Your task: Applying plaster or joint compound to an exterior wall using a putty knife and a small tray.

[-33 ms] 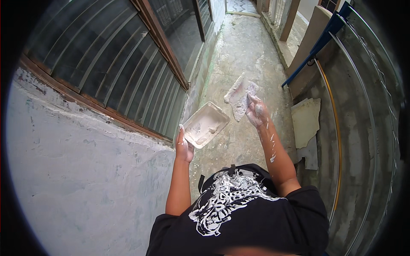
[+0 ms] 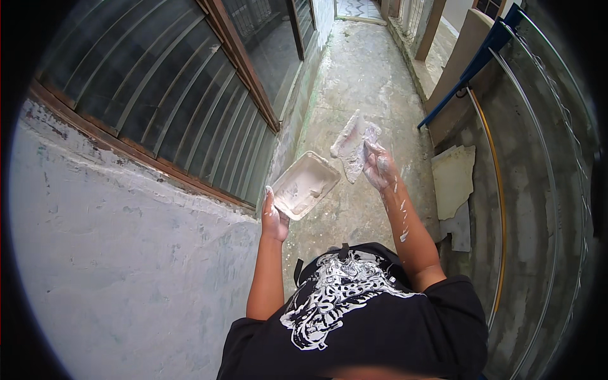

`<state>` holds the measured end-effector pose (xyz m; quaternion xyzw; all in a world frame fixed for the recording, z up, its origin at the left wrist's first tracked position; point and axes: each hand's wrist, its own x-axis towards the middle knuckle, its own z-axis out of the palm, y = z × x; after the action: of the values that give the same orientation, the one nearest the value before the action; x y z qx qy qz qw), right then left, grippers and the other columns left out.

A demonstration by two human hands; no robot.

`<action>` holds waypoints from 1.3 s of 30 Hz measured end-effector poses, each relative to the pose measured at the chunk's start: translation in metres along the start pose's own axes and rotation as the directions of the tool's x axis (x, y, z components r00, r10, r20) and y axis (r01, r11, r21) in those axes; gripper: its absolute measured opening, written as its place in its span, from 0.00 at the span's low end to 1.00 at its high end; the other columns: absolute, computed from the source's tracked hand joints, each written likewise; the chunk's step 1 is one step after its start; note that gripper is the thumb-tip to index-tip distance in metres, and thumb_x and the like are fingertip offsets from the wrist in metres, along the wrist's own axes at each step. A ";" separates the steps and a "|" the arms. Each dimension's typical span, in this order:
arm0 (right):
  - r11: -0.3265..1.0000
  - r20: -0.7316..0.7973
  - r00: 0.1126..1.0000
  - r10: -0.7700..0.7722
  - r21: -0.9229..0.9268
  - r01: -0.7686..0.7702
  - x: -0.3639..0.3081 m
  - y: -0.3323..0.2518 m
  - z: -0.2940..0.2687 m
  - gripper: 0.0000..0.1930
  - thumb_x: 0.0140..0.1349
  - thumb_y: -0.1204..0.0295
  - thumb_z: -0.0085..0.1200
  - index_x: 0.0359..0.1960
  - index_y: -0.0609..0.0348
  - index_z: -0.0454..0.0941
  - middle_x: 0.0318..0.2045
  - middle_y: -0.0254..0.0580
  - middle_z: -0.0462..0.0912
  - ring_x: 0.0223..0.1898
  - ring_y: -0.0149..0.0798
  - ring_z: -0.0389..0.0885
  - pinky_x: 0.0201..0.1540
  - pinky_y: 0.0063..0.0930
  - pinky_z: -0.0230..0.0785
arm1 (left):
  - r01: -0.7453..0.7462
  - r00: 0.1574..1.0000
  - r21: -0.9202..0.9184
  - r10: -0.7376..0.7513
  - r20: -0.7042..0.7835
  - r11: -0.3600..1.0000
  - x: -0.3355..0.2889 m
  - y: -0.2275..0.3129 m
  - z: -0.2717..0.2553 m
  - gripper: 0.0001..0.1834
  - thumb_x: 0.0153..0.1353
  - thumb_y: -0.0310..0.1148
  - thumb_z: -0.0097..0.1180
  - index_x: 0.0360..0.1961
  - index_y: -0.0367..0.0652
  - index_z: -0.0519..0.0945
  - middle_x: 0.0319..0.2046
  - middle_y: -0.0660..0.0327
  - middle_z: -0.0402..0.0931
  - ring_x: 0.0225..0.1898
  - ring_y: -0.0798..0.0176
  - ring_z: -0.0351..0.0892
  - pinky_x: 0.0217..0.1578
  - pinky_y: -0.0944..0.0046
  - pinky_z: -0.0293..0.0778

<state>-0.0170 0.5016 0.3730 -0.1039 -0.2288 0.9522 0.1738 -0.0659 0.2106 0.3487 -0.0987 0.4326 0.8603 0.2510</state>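
Note:
My left hand (image 2: 273,218) grips the near-left edge of a shallow, rectangular off-white tub (image 2: 310,180), its thumb along the side. White paste is smeared over the tub's inside, with a thicker lump at its right side. Ahead and to the right, my right hand (image 2: 380,168) is closed on a thin, angular flat piece (image 2: 348,145) thickly coated in white paste. What lies under that coating cannot be made out. The piece is held up apart from the tub, over the floor. White smears mark both hands and my right forearm.
A grey plastered wall (image 2: 126,253) and louvred windows (image 2: 171,95) run along the left. The concrete passage floor (image 2: 361,69) stretches ahead. At right, a blue metal frame (image 2: 468,73), a yellow pole (image 2: 494,171) and broken board pieces (image 2: 453,180) stand by a block wall.
The paste-coated piece in my right hand has turned slightly and shifted a little to the left. My left hand and the tub are nearly still.

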 end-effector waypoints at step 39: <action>0.877 -0.328 0.933 0.148 -0.394 -0.277 0.550 0.230 -0.342 0.19 0.57 0.74 0.59 0.50 0.62 0.71 0.43 0.40 0.79 0.44 0.37 0.78 0.51 0.35 0.69 | -0.018 0.959 -0.122 -0.017 -0.283 0.992 0.463 -0.130 -0.093 0.41 0.64 0.62 0.38 0.68 0.41 0.53 0.68 0.58 0.53 0.68 0.53 0.52 0.67 0.51 0.50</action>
<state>-0.4917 0.6543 -0.0998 -0.3021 -0.3940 0.8651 0.0710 -0.3984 0.3621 0.0233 -0.2360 0.4099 0.8626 0.1797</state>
